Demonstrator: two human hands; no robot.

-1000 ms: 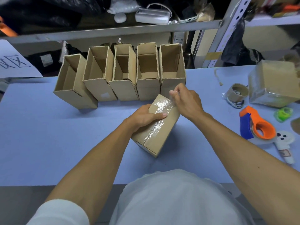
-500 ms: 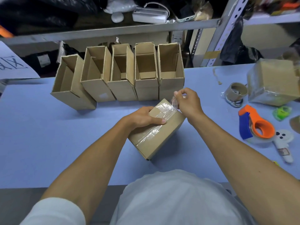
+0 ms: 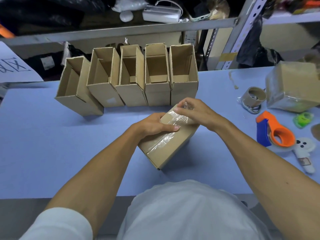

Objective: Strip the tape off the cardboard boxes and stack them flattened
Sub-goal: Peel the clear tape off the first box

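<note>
A blue tabletop [image 3: 43, 153] carries the clutter. At its right side lies an orange and blue tape dispenser [image 3: 275, 134], with a white tag with black dots [image 3: 304, 146] just beside it. Farther back sits a bare cardboard tape core [image 3: 254, 97] on a grey cable [image 3: 251, 108], and a small green object [image 3: 303, 119] lies near the right edge. Behind the tabletop runs a metal shelf [image 3: 121, 32] holding a white device [image 3: 161, 13], a phone [image 3: 199, 16] and black bags. A white paper sheet with writing [image 3: 13, 68] lies at the far left.
</note>
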